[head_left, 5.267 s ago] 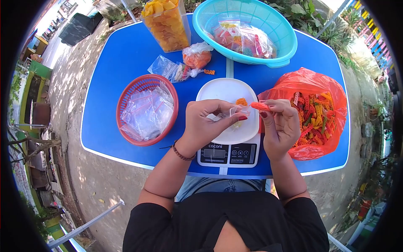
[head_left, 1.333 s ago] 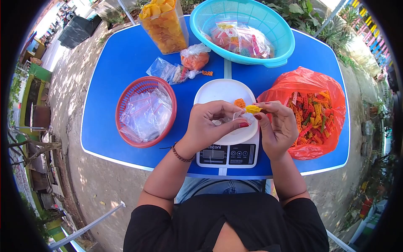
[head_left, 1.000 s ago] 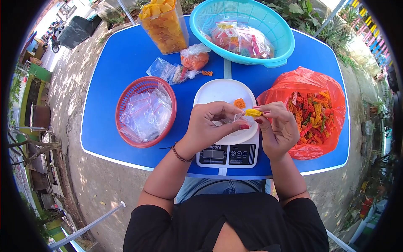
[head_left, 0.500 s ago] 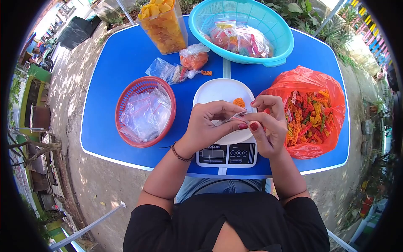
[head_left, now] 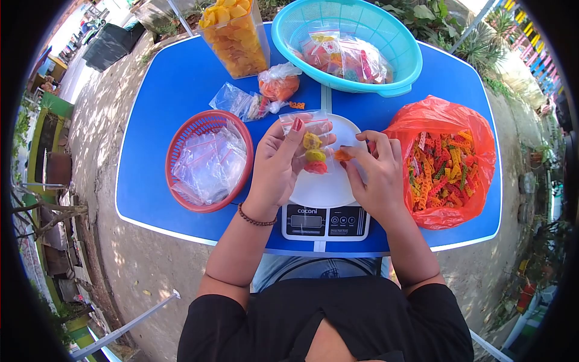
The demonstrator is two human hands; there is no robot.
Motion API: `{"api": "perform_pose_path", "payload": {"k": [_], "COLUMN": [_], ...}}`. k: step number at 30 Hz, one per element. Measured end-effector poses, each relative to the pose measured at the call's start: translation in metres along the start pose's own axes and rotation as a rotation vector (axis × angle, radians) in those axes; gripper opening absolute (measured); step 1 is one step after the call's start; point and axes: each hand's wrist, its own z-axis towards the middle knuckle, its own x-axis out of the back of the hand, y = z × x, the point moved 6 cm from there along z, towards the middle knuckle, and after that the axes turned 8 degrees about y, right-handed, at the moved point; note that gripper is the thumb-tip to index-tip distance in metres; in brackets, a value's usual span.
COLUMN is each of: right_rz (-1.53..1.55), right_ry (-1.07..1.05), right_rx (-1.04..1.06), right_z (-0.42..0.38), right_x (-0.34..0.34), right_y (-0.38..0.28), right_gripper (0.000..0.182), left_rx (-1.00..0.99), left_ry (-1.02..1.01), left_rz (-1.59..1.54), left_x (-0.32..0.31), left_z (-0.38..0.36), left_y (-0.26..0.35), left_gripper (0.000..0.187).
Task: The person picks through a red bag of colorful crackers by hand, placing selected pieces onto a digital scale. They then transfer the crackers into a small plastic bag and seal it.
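Note:
My left hand (head_left: pixel 272 166) holds a small clear zip bag (head_left: pixel 315 127) upright above the scale, thumb across its front. Yellow, yellow-green and red wheel-shaped snack pieces show stacked in the bag. Just to the right, my right hand (head_left: pixel 381 178) pinches an orange snack piece (head_left: pixel 342 154) close to the bag's side. Below both hands lies the white plate (head_left: pixel 329 192) of a kitchen scale (head_left: pixel 325 223); its display is too dim to read. The open red plastic bag (head_left: pixel 473 123) near my right hand holds many colourful snack pieces (head_left: pixel 443 172).
Left on the blue table (head_left: pixel 148 130) sits a red basket (head_left: pixel 173 163) with clear zip bags (head_left: pixel 211 160). Farther back are a clear container of yellow chips (head_left: pixel 235 42), a knotted bag of orange contents (head_left: pixel 278 84) and a turquoise basket (head_left: pixel 401 72) holding filled bags (head_left: pixel 356 57).
The zip bag has been raised upright in my left hand, its contents now showing. My right hand has left the bag's edge, and the orange piece from the plate is between its fingers.

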Motion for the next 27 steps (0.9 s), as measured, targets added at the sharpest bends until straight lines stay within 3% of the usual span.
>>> {"api": "perform_pose_path", "payload": {"k": [2,6,8,11,14,17,20,27], "right_rz": [-0.003,0.310,0.461,0.514,0.915,1.018,0.855,0.592], "right_ry": [0.015,0.102,0.149,0.228,0.379,0.446,0.339,0.236], "right_rx": [0.044,-0.064,-0.185,-0.151,-0.367,-0.221,-0.006,0.039], "right_z": [0.000,0.003,0.005,0.004,-0.006,-0.007,-0.005,0.002], "right_x": [0.000,0.003,0.009,0.016,0.016,0.021,0.022,0.024], "right_y": [0.001,0.007,0.006,0.011,0.017,0.012,0.011,0.004], "right_gripper": [0.023,0.018,0.017,0.015,0.016,0.019,0.017,0.013], "left_rx": [0.071,0.080,0.040,0.006,-0.037,-0.222,-0.297,-0.310], "left_ry": [-0.012,-0.063,-0.081,-0.097,-0.123,-0.180,-0.233,-0.290], "left_rz": [-0.071,-0.017,0.130,0.336,0.542,0.635,0.665,0.696], "left_x": [-0.001,-0.007,-0.008,-0.009,-0.015,-0.019,-0.025,-0.025], "left_z": [0.000,-0.003,-0.005,-0.010,-0.014,-0.017,-0.020,-0.019], "left_y": [-0.002,-0.001,0.001,0.004,0.008,0.003,0.006,0.003], "left_gripper": [0.033,0.032,0.030,0.027,0.029,0.033,0.035,0.036]}}
